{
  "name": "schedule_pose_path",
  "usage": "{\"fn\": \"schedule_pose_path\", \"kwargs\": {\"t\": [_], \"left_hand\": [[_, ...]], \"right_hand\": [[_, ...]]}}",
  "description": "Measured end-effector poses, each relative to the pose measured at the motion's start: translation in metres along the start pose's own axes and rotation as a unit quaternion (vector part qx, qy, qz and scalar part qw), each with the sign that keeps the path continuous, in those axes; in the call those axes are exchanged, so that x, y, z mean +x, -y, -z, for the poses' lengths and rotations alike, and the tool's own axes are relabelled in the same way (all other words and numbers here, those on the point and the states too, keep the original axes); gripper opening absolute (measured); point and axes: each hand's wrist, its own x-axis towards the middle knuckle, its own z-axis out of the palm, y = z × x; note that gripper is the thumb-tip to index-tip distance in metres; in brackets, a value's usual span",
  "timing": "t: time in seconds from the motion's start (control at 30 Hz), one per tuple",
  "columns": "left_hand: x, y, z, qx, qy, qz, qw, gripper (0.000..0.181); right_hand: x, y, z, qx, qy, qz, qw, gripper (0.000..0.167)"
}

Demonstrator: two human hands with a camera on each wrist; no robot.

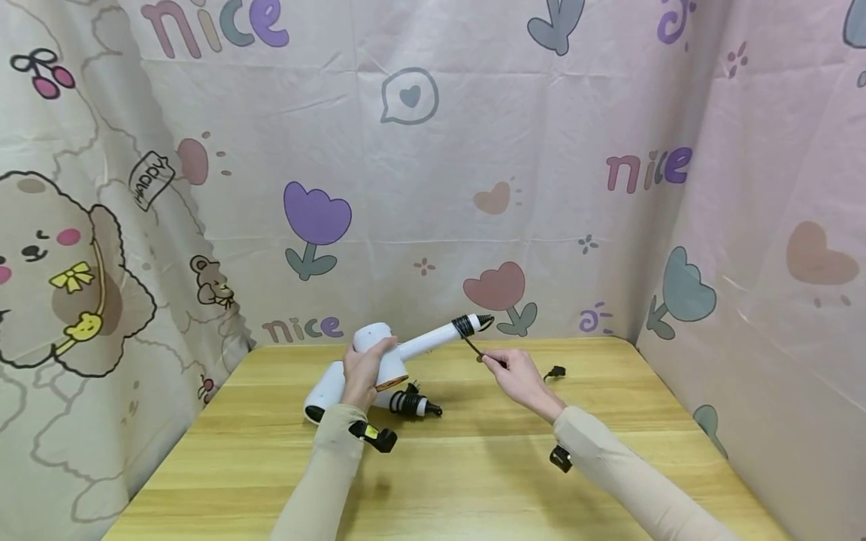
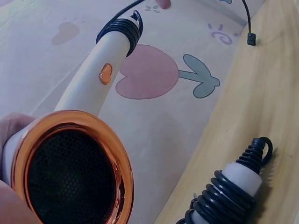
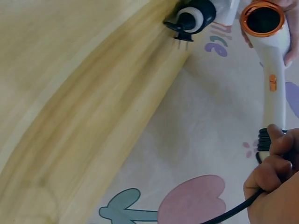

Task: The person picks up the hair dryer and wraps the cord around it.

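Note:
A white hair dryer (image 1: 433, 342) is held up above the table, its handle tilted up to the right. My left hand (image 1: 361, 370) grips it round the head. Its copper-coloured rim (image 2: 125, 158) and dark mesh face the left wrist view. Black cord (image 2: 119, 35) is wound in several turns round the handle's end. My right hand (image 1: 521, 379) pinches the cord just right of the handle, and a length stretches between. The cord's plug (image 1: 556, 371) hangs beyond that hand. In the right wrist view, my right hand (image 3: 273, 186) partly hides the wound cord.
A second white hair dryer (image 1: 325, 389) lies on the wooden table (image 1: 473, 481) behind my left hand, black cord (image 1: 408, 403) coiled round its handle. Its pronged plug (image 3: 183, 37) shows in the right wrist view. Printed curtains (image 1: 419, 188) enclose the table's back and sides.

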Motion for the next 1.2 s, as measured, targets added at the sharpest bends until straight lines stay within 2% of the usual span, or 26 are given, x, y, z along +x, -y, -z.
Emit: {"fn": "schedule_pose_path", "kwargs": {"t": [0.2,0.4,0.63,0.83,0.97,1.1,1.2], "left_hand": [[0.003,0.002,0.001,-0.022,0.005,0.026,0.9994,0.083],[0.002,-0.001,0.005,-0.044,0.028,0.065,0.9965,0.095],[0.000,-0.001,0.008,-0.036,0.052,0.084,0.9944,0.093],[0.003,-0.002,0.011,-0.064,0.062,0.102,0.9908,0.090],[0.006,-0.003,0.015,-0.065,0.068,0.103,0.9902,0.091],[0.004,-0.003,0.016,-0.028,0.084,0.105,0.9905,0.088],[0.003,-0.002,0.015,0.009,0.113,0.096,0.9889,0.083]], "right_hand": [[0.001,-0.012,0.000,0.018,0.043,-0.017,0.9987,0.024],[0.008,-0.036,0.004,0.038,0.090,-0.056,0.9936,0.025],[0.027,-0.056,0.012,0.033,0.131,-0.085,0.9872,0.027],[0.044,-0.065,0.024,0.022,0.170,-0.090,0.9811,0.029],[0.050,-0.071,0.032,-0.003,0.176,-0.106,0.9787,0.027],[0.056,-0.069,0.036,-0.039,0.162,-0.111,0.9797,0.026],[0.060,-0.064,0.037,-0.092,0.130,-0.102,0.9819,0.025]]}}
